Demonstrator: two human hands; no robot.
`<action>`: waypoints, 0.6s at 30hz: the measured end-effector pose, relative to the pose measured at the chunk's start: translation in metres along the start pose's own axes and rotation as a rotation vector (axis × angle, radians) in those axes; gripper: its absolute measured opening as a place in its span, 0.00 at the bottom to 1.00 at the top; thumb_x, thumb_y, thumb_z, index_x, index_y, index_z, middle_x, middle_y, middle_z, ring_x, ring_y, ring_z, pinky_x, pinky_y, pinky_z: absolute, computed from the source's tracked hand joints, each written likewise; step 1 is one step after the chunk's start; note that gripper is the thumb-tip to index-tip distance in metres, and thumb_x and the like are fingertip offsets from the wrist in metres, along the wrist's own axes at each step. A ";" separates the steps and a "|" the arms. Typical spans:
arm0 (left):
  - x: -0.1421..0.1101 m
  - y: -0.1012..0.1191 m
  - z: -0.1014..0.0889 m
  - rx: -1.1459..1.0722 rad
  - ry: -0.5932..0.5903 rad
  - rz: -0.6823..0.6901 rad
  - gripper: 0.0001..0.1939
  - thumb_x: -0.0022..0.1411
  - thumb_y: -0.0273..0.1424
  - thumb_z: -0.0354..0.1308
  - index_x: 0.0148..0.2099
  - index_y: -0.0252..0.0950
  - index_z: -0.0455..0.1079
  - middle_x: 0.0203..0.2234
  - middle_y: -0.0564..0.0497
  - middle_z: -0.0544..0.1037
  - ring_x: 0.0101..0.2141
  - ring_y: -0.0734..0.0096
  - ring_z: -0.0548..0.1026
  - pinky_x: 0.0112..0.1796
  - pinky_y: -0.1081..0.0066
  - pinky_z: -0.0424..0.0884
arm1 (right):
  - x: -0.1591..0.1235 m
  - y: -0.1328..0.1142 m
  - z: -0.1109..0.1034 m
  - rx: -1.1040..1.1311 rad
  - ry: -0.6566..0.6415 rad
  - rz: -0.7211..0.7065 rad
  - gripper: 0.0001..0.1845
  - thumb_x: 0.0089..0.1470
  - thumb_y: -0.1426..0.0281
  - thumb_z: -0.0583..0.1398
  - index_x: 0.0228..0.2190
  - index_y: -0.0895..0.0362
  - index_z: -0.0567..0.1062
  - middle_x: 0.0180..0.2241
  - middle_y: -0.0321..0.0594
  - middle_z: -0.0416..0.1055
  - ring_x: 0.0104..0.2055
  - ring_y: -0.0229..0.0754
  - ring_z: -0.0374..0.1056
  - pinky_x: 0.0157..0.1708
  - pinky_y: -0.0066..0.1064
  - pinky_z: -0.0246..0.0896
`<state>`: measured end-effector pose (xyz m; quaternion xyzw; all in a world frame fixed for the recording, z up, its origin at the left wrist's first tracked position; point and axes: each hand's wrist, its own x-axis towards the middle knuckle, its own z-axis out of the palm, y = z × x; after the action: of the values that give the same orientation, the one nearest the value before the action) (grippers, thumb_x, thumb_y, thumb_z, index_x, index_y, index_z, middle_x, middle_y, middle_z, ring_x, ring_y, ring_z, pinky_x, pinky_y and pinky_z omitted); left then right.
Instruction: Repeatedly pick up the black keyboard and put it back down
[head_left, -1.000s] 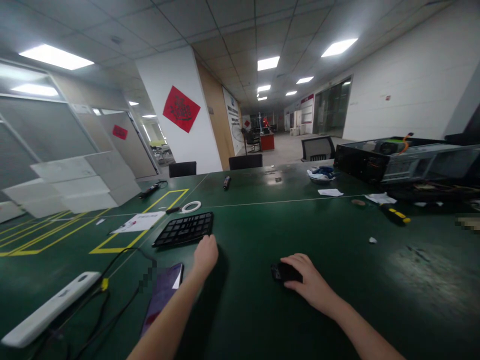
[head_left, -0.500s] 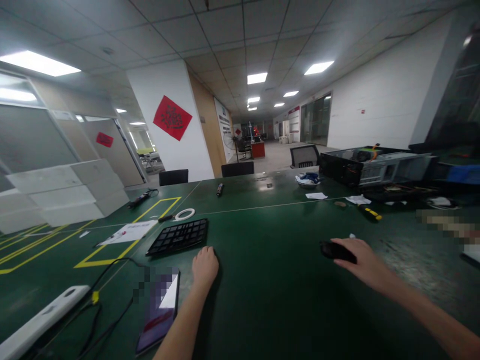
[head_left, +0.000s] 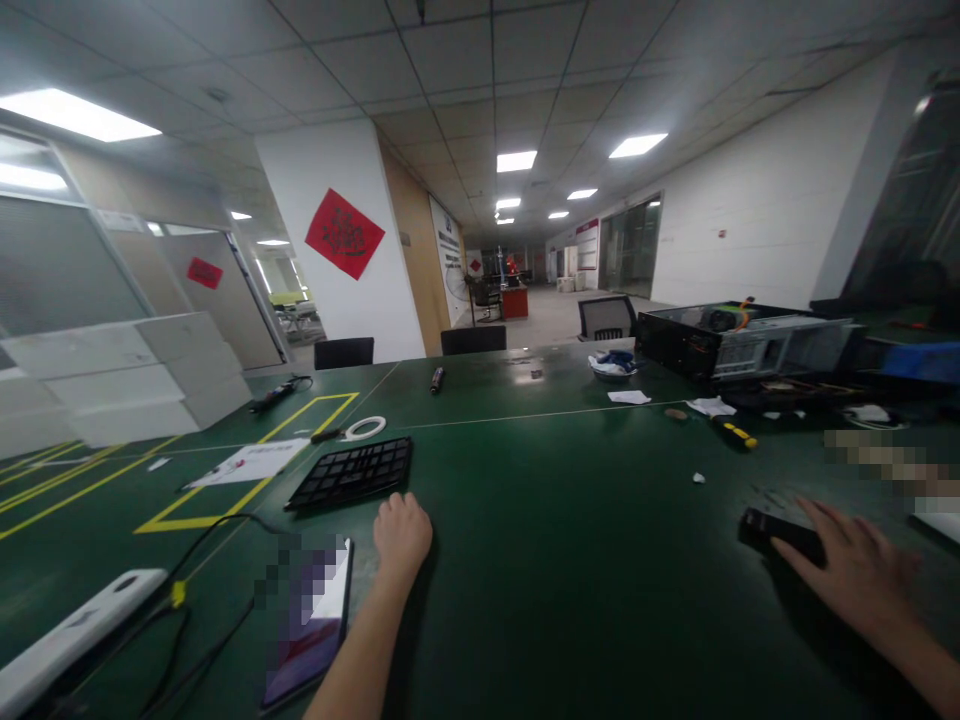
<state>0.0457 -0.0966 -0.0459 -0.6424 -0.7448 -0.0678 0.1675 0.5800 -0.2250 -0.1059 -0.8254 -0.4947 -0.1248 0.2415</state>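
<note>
Wide tabletop (head_left: 555, 570) parts left hand (head_left: 403, 538) — curled — from right hand (head_left: 856, 560), gripping black object (head_left: 774, 529).

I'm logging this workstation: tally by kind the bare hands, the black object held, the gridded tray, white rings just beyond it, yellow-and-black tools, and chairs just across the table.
Hands, left hand and right hand: 2
Black object: 1
Gridded tray: 1
White ring: 1
Yellow-and-black tool: 1
Chairs: 3
Total: 9
</note>
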 end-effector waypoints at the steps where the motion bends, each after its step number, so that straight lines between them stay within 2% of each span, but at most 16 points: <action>1: 0.000 0.000 -0.001 0.012 -0.009 -0.011 0.17 0.60 0.30 0.39 0.40 0.28 0.68 0.36 0.38 0.68 0.40 0.55 0.68 0.36 0.64 0.63 | 0.001 0.005 0.003 -0.005 -0.056 -0.012 0.39 0.40 0.48 0.44 0.47 0.62 0.64 0.50 0.58 0.62 0.53 0.66 0.54 0.49 0.57 0.50; 3: -0.001 -0.002 -0.002 0.015 -0.063 0.004 0.17 0.60 0.29 0.39 0.39 0.28 0.68 0.35 0.38 0.68 0.38 0.56 0.69 0.35 0.65 0.63 | 0.004 0.014 0.009 0.025 -0.146 -0.076 0.35 0.43 0.51 0.44 0.44 0.62 0.66 0.48 0.58 0.64 0.51 0.62 0.59 0.50 0.51 0.52; 5: 0.000 -0.004 -0.003 0.006 -0.121 0.043 0.17 0.59 0.24 0.38 0.38 0.29 0.69 0.36 0.39 0.68 0.37 0.61 0.70 0.34 0.67 0.64 | 0.008 0.019 0.014 0.069 -0.164 -0.133 0.30 0.45 0.53 0.44 0.42 0.60 0.68 0.47 0.55 0.66 0.51 0.58 0.60 0.52 0.49 0.51; 8: 0.001 -0.006 -0.004 -0.003 -0.176 0.094 0.18 0.58 0.20 0.37 0.38 0.29 0.69 0.36 0.40 0.68 0.37 0.65 0.70 0.35 0.70 0.64 | 0.014 0.004 0.014 0.127 -0.212 -0.100 0.31 0.42 0.52 0.48 0.41 0.60 0.69 0.46 0.53 0.67 0.49 0.59 0.62 0.52 0.50 0.51; 10: -0.001 -0.006 -0.005 -0.025 -0.191 0.101 0.18 0.58 0.19 0.37 0.38 0.29 0.69 0.36 0.40 0.68 0.37 0.65 0.70 0.35 0.70 0.65 | 0.017 -0.025 0.006 0.224 -0.282 -0.064 0.33 0.41 0.52 0.49 0.43 0.61 0.68 0.46 0.53 0.67 0.49 0.58 0.62 0.51 0.51 0.52; 13: -0.005 -0.004 -0.007 -0.173 -0.166 0.059 0.17 0.57 0.18 0.38 0.36 0.29 0.69 0.37 0.40 0.68 0.38 0.64 0.70 0.37 0.67 0.65 | 0.018 -0.092 -0.012 0.428 -0.298 -0.085 0.30 0.41 0.54 0.51 0.43 0.59 0.67 0.45 0.49 0.68 0.46 0.54 0.63 0.49 0.48 0.55; 15: -0.005 -0.004 -0.008 -0.456 -0.105 -0.065 0.15 0.56 0.19 0.41 0.36 0.31 0.69 0.37 0.41 0.69 0.38 0.63 0.70 0.38 0.66 0.65 | 0.013 -0.142 -0.024 0.593 -0.379 -0.100 0.31 0.43 0.53 0.51 0.47 0.58 0.64 0.47 0.48 0.65 0.47 0.51 0.62 0.47 0.44 0.56; 18: 0.007 -0.009 -0.010 -0.868 -0.035 -0.306 0.13 0.53 0.19 0.45 0.35 0.33 0.69 0.33 0.45 0.71 0.35 0.67 0.72 0.36 0.68 0.68 | -0.001 -0.198 -0.030 0.868 -0.505 0.033 0.30 0.46 0.51 0.49 0.50 0.50 0.60 0.51 0.43 0.61 0.50 0.48 0.59 0.46 0.43 0.57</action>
<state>0.0381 -0.0946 -0.0332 -0.5366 -0.7365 -0.3865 -0.1419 0.4065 -0.1632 -0.0265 -0.6611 -0.5310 0.3000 0.4370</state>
